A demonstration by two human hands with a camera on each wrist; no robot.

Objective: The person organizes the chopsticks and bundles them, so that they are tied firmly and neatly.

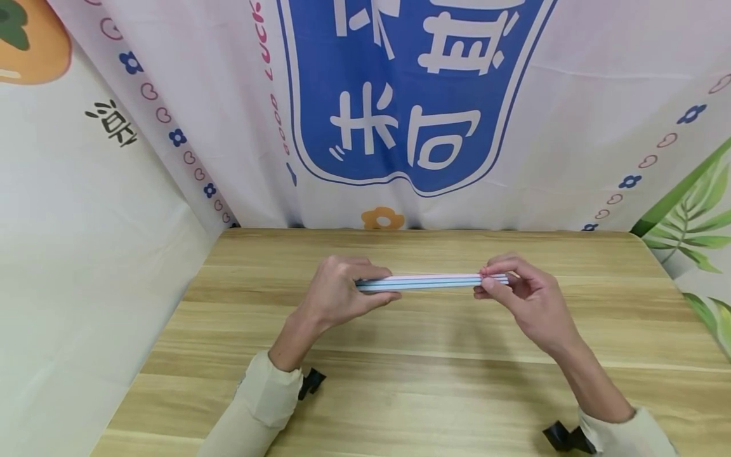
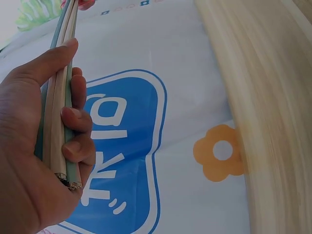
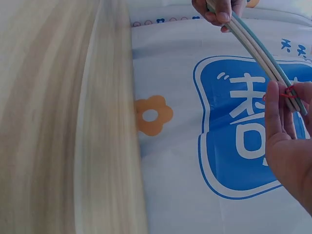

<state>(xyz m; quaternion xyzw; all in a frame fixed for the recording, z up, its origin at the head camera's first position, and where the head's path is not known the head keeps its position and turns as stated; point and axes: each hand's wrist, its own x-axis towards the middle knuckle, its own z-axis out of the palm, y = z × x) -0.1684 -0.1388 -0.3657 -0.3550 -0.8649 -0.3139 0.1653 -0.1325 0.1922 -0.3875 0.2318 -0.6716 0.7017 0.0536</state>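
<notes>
A bundle of thin, straight pastel sticks [image 1: 436, 282], light blue-green and pale pink, is held level above the table between both hands. My left hand [image 1: 337, 292] grips its left end, thumb on one side and fingers curled round the other. Rough, cut-looking stick ends [image 2: 60, 176] show by the palm in the left wrist view. My right hand [image 1: 537, 304] pinches the bundle near its right end. A thin red band [image 3: 291, 92] lies round the sticks at those fingertips; whether it is a tie or an elastic I cannot tell.
Beneath the hands is a wood-grain table [image 1: 400, 393]. A white printed cloth [image 1: 571, 127] with a blue sign hangs along its far edge, and another white cloth [image 1: 85, 254] hangs at the left. Dark camera mounts [image 1: 311, 383] stick out by both cuffs.
</notes>
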